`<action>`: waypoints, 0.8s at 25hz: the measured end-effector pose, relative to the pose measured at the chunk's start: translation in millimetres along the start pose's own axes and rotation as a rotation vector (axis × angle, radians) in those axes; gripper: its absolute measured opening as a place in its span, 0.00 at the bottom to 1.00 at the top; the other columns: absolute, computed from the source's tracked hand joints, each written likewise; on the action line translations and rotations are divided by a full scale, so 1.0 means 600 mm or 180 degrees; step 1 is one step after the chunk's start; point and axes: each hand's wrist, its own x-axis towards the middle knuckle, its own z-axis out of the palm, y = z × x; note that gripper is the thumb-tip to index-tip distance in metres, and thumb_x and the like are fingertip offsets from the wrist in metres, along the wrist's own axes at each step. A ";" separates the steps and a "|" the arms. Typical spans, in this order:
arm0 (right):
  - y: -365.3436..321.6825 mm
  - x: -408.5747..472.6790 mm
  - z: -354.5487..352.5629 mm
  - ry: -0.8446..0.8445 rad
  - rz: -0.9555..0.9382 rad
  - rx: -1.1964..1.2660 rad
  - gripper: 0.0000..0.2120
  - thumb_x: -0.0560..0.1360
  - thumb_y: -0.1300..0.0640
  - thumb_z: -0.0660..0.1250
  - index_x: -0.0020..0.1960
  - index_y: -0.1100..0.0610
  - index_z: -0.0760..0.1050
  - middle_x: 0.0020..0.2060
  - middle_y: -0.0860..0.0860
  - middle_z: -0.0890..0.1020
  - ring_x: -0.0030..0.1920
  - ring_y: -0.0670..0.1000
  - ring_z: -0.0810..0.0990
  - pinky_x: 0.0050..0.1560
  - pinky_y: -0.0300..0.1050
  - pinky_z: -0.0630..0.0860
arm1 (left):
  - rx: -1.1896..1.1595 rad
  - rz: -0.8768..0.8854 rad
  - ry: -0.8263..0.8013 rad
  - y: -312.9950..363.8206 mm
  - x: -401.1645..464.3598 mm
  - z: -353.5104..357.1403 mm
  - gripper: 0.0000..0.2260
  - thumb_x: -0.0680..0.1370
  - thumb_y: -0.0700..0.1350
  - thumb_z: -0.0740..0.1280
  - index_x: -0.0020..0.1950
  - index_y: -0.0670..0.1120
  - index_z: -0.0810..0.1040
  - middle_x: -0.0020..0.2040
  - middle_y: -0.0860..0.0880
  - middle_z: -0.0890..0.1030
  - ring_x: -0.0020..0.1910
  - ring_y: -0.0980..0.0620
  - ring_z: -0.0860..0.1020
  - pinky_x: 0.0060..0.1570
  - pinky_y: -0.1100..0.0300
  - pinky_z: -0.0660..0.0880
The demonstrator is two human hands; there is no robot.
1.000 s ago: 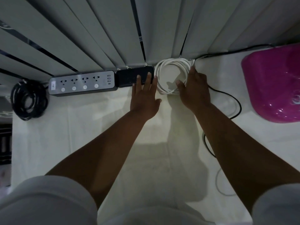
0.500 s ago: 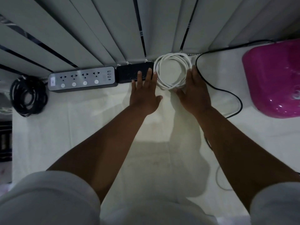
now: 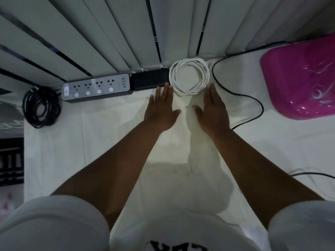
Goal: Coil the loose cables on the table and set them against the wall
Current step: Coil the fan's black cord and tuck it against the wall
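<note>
— What's along the far edge of the worktop (image 3: 90,142)?

— The wall of slats (image 3: 108,33), with a pink plastic cover (image 3: 304,78) at right, a grey power strip (image 3: 96,88), and a black coil (image 3: 41,109) at the left edge.

— And the white cable coil (image 3: 189,77)?

— Against the wall, beside a black box (image 3: 150,78). A loose black cable (image 3: 244,96) curves right of it.

— Hands?

— Left hand (image 3: 161,109) and right hand (image 3: 213,109) flat, fingers straight, holding nothing; possibly brushing the coil.
</note>
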 end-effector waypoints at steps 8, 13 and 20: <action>0.028 -0.159 -0.053 0.0480 0.0038 0.0187 0.31 0.77 0.56 0.68 0.74 0.69 0.63 0.73 0.65 0.66 0.72 0.62 0.69 0.71 0.53 0.68 | -0.0443 0.0303 -0.0117 0.091 -0.116 0.028 0.34 0.81 0.55 0.58 0.79 0.44 0.43 0.80 0.47 0.42 0.79 0.48 0.47 0.76 0.52 0.50; 0.084 -0.280 -0.093 0.0957 0.0251 0.0322 0.27 0.76 0.61 0.68 0.72 0.67 0.67 0.71 0.63 0.71 0.70 0.62 0.71 0.69 0.51 0.69 | -0.0420 0.1213 0.0127 0.196 -0.173 0.052 0.27 0.80 0.50 0.62 0.76 0.43 0.61 0.71 0.41 0.70 0.67 0.42 0.70 0.64 0.49 0.68; 0.199 -0.448 -0.154 0.1685 0.0962 -0.0233 0.20 0.76 0.57 0.69 0.66 0.62 0.75 0.61 0.61 0.78 0.61 0.62 0.76 0.59 0.58 0.74 | -0.0424 0.2291 -0.0070 0.352 -0.223 0.109 0.29 0.77 0.44 0.66 0.77 0.48 0.61 0.74 0.47 0.66 0.68 0.44 0.69 0.65 0.49 0.68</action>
